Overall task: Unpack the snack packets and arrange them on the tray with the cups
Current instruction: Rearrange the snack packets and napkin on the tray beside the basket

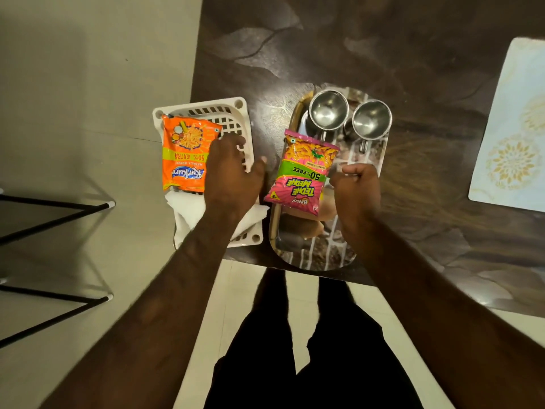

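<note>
Dark marbled table [413, 69]. White plastic basket [203, 106] sits at its near-left corner, overhanging the left edge. The orange Kurkure packet [184, 154] lies in the basket on crumpled white paper [185, 211]. Our left hand [233, 175] is over the basket, fingers loosely spread against the packet's right side.

Oval printed tray [312, 255] sits at the near edge, just right of the basket. Two steel cups [327, 110] [371, 119] stand side by side at its far end. The pink Bingo Tedhe Medhe packet [303, 172] lies along the tray's left side. Our right hand [358, 190] has its fingers curled at the packet's right edge; we cannot tell whether it is pinching it.

Pale floral placemat [513, 128] at the table's right edge.
</note>
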Tool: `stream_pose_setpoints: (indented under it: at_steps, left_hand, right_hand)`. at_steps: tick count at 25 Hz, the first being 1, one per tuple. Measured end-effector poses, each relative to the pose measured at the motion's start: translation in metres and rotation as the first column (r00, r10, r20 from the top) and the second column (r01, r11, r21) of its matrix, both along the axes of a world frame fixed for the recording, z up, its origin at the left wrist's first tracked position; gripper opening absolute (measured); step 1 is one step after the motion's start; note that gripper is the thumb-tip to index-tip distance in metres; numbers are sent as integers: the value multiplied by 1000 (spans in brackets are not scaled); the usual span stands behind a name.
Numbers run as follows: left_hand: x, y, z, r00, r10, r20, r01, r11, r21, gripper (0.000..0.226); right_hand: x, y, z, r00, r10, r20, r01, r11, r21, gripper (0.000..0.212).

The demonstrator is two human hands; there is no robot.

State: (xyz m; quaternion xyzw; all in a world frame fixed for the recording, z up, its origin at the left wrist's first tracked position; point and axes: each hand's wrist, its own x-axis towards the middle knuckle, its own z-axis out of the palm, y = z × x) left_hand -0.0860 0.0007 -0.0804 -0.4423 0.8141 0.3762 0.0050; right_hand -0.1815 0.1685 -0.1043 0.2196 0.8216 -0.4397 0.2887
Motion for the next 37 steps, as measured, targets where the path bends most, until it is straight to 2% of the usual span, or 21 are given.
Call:
stream_pose_setpoints:
  at_steps: [2,4,7,9,11,14,17,19,20,22,24,27,29,31,33,37]
  left_hand:
    - [20,-35,6,990,134,44,-126,979,-158,43]
    - [39,-70,7,944,274,186,-224,943,-247,51]
    - [54,-97,-2,864,301,404,-232,949,-212,63]
    - [57,-102,-11,861,271,432,-234,963,-137,57]
    - [57,-103,-16,873,255,417,-231,967,-106,44]
    - [56,-106,-13,909,230,347,-234,972,-30,24]
    - [56,-103,5,935,321,147,-350,900,259,15]
    - [59,-98,22,937,346,50,-334,843,421,6]
    - [59,-93,28,945,328,11,-292,824,485,6]
    - [60,-80,32,961,275,-23,-211,785,583,10]
    - [61,-63,30,972,233,-26,-158,730,664,19]
    - [63,-41,21,974,226,-17,-133,630,765,22]
    - [65,-31,17,981,188,-42,-74,566,821,38]
    - [67,-19,15,993,89,-72,8,580,815,51]
    - [67,-7,13,994,34,-104,66,572,817,48]
    - [64,10,14,991,84,-102,56,427,902,49]
  right_hand:
    - [4,-1,7,1000,14,-14,-14,1000,-10,10]
    - [9,-4,9,999,44,-27,-45,999,-31,10]
    - [16,-11,9,997,65,-50,-67,997,-44,25]
    - [20,-17,9,994,80,-80,-85,994,-68,24]
    - [23,-26,14,983,124,-139,-136,987,-86,24]
    - [26,-39,22,971,179,-161,-209,959,-191,28]
    - [29,-54,31,957,266,-117,-290,905,-311,29]
    - [30,-65,37,942,331,-45,-323,866,-381,22]
    - [31,-72,40,934,358,21,-316,850,-420,29]
    - [29,-82,45,914,372,163,-248,828,-502,47]
    - [27,-89,48,916,320,243,-136,815,-563,40]
    - [22,-87,50,953,183,242,-42,869,-493,21]
    - [18,-78,48,961,138,241,-11,887,-462,16]
    - [15,-69,48,967,140,213,-32,897,-441,26]
    - [11,-59,48,979,132,156,-58,912,-406,36]
    - [2,-37,43,988,79,136,-32,948,-317,50]
